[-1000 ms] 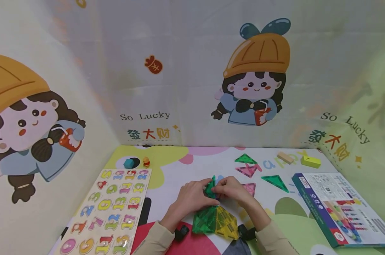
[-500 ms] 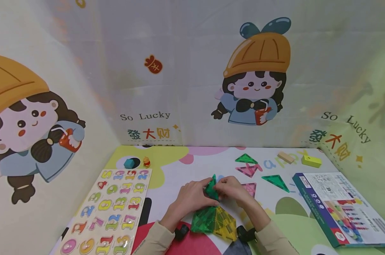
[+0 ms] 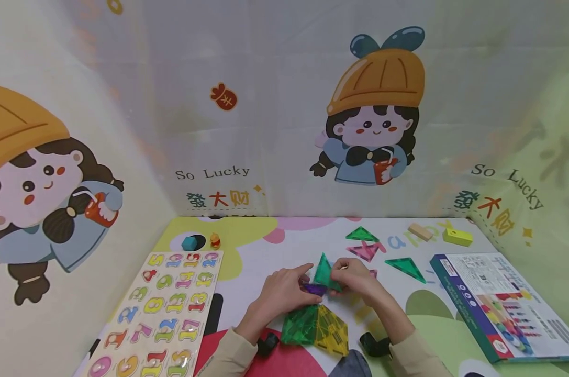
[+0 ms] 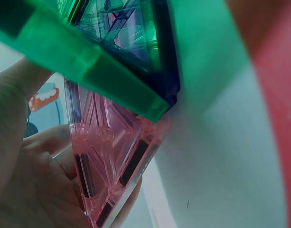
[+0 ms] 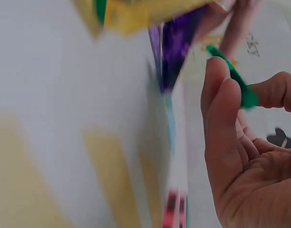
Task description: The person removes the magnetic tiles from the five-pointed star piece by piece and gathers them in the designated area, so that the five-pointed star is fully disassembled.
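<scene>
- Right hand (image 3: 357,277) pinches a green triangle (image 3: 323,271) between thumb and fingers, upright just beyond the purple tile (image 3: 315,289)
- Left hand (image 3: 284,288) has its fingers curled round a pink tile (image 4: 105,147), beyond the green-and-yellow build (image 3: 300,324); how firmly, I cannot tell
- Step in hand seems to be fitting the triangle; the next move probably calls for squaring its edge while the left hand steadies
- Left wrist view shows the pink tile's dark edge strips, hidden from the head view; right wrist view shows the triangle edge-on, apart from the purple tile
</scene>
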The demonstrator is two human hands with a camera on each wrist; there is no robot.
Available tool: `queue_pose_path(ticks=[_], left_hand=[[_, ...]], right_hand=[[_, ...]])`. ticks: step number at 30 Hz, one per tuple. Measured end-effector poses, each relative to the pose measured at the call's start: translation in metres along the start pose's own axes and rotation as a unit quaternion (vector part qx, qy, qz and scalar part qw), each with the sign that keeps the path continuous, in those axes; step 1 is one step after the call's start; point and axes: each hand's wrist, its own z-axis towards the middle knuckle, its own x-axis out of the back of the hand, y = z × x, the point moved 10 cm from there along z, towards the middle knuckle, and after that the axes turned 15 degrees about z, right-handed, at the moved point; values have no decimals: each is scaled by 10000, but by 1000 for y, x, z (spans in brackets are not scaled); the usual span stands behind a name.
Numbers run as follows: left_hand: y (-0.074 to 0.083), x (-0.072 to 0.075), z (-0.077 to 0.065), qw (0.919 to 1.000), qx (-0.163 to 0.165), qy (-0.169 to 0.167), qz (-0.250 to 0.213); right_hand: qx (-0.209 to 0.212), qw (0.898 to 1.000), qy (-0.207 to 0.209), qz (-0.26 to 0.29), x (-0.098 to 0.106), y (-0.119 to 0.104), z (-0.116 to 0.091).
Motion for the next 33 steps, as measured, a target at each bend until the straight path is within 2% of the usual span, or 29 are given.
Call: queue_pose_path(ticks=[4, 9, 12, 18, 21, 26, 33], left_hand=[[1, 0, 0, 9999, 38, -61, -89], [1, -2, -1, 9998, 61, -145, -143], [0, -4, -1, 9997, 70, -193, -94], [-2, -4, -3, 9996, 75, -257, 20], [-3, -4, -3, 9997, 65, -249, 27], [-2, -3, -3, 9997, 50, -246, 11], [0, -4, -3, 9997, 61, -220, 49]], right_hand=[[107, 9995, 225, -184, 25, -3, -9], [243, 9955, 617, -672, 65, -5, -22], [307, 9899, 893, -1056, 92, -6, -30], [80, 9733, 1322, -1876, 138, 1, -39], [7, 9665, 1369, -2173, 151, 4, -41], [-96, 9554, 1374, -2611, 159, 7, -44], [36, 9338, 1444, -3273, 166, 9, -45]])
